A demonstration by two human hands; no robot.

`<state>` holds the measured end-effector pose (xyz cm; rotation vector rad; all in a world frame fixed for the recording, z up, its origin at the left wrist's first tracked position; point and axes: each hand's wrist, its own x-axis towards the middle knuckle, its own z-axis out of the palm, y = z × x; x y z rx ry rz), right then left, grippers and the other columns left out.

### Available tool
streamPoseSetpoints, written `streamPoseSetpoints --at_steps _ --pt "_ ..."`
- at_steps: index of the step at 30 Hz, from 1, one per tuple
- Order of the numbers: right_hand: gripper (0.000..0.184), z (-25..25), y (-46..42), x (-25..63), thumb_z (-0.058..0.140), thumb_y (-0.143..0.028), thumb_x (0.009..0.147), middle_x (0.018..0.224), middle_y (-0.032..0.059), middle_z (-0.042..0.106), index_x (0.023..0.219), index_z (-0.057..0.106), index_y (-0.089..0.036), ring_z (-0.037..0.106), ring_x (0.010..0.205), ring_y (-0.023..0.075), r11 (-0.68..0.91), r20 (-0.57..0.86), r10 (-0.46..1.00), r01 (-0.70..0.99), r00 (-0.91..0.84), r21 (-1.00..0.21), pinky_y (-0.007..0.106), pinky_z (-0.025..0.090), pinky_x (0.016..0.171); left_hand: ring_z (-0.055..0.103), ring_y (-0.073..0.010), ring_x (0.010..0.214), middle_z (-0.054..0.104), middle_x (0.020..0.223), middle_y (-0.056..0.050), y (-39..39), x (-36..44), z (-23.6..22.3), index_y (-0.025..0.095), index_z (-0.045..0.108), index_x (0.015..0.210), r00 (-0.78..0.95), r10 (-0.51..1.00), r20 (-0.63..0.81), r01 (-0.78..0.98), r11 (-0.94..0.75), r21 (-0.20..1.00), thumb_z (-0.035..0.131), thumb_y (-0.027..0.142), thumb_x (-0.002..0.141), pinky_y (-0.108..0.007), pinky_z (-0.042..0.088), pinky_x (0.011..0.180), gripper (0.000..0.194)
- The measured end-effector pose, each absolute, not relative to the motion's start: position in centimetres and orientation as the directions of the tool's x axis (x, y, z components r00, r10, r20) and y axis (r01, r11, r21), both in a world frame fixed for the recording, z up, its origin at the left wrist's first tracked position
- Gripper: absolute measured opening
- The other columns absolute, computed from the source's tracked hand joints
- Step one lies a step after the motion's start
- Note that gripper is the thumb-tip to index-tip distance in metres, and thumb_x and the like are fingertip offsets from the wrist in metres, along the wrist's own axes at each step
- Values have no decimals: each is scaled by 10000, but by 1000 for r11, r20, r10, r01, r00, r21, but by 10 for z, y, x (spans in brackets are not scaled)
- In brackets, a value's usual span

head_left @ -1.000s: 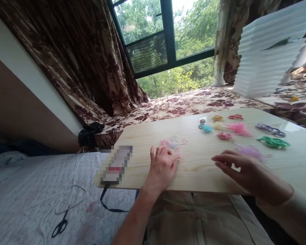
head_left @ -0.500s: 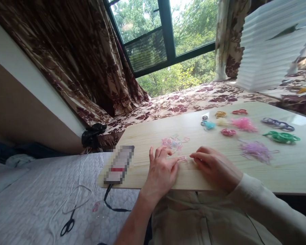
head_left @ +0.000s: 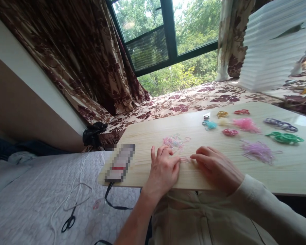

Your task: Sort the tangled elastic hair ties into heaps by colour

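Observation:
My left hand (head_left: 164, 166) rests on the pale wooden tabletop (head_left: 148, 132) with its fingers apart. Its thumb and forefinger reach a few pink elastic bands (head_left: 184, 159) lying in front of me. From the other side, my right hand (head_left: 216, 166) lies low over the table, forefinger stretched toward those bands and the other fingers loosely bent. Whether its fingertip touches a band is too small to tell. Just beyond my left fingers is a loose pile of small multicoloured elastic bands (head_left: 173, 141).
To the right lie purple bands (head_left: 257, 151), pink bands (head_left: 247, 125), green hair ties (head_left: 285, 137) and dark purple ties (head_left: 280, 125). A blurred-out flat item (head_left: 121, 163) sits at the table's left end. Scissors (head_left: 68, 224) and a white cable (head_left: 84, 186) lie on the bed.
The camera view has shifted slightly. My right forefinger looks a little straighter and more apart from the other fingers; my left hand keeps nearly the same place by the pink bands.

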<state>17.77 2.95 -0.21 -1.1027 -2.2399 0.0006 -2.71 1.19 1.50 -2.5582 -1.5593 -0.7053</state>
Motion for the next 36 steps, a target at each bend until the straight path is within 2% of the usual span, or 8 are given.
streamPoseSetpoints --at_steps 4,9,15,21,26,29,33,36 --pt "273 -4 32 177 457 -205 893 883 80 671 912 729 -225 622 805 190 597 532 756 735 -381 -322 314 490 716 491 -234 1158 589 1054 -45 9 -30 15 280 699 947 367 823 433 851 -485 201 523 222 905 -622 199 1133 189" --pt "231 -3 39 165 522 -324 877 847 63 667 840 726 -223 621 764 184 537 429 822 761 -375 -364 310 464 689 483 -240 1183 607 1046 -42 7 -32 13 269 682 1006 338 825 452 852 -472 225 536 173 876 -613 185 1142 218" --pt "233 -3 40 157 517 -315 870 810 45 651 768 708 -229 595 749 179 488 414 847 796 -333 -357 302 409 660 499 -238 1160 624 1037 -39 9 -34 10 266 671 1032 306 827 471 855 -456 246 539 177 877 -604 197 1138 222" --pt "265 -4 40 159 472 -278 891 792 48 638 727 669 -211 587 753 177 493 414 847 784 -333 -377 296 411 670 505 -231 1145 629 1034 -34 12 -29 6 256 671 1001 299 836 461 855 -449 259 547 155 874 -605 205 1131 205" --pt "301 -3 40 162 440 -315 911 798 55 638 730 653 -205 595 732 171 503 436 843 748 -313 -434 295 432 672 536 -210 1083 651 985 -14 15 -24 6 236 666 873 250 839 483 864 -419 280 577 143 864 -574 204 1139 129" --pt "303 1 36 167 431 -323 918 785 52 640 731 638 -206 597 713 169 518 483 823 746 -301 -419 296 435 656 550 -208 1060 661 937 -4 19 -21 6 222 636 780 206 842 499 866 -394 308 616 174 851 -554 216 1137 88" --pt "304 11 24 191 418 -339 929 790 51 648 763 635 -206 606 686 164 503 544 799 781 -257 -370 295 438 633 560 -212 1043 672 951 -5 22 -20 5 236 641 840 191 840 508 874 -381 301 588 133 857 -545 257 1112 118" --pt "302 21 12 228 433 -370 914 791 48 662 773 648 -211 617 669 165 425 544 816 840 -195 -336 299 452 626 564 -220 1033 678 981 -11 23 -20 4 245 651 871 206 831 517 878 -390 277 566 136 873 -556 271 1097 138"
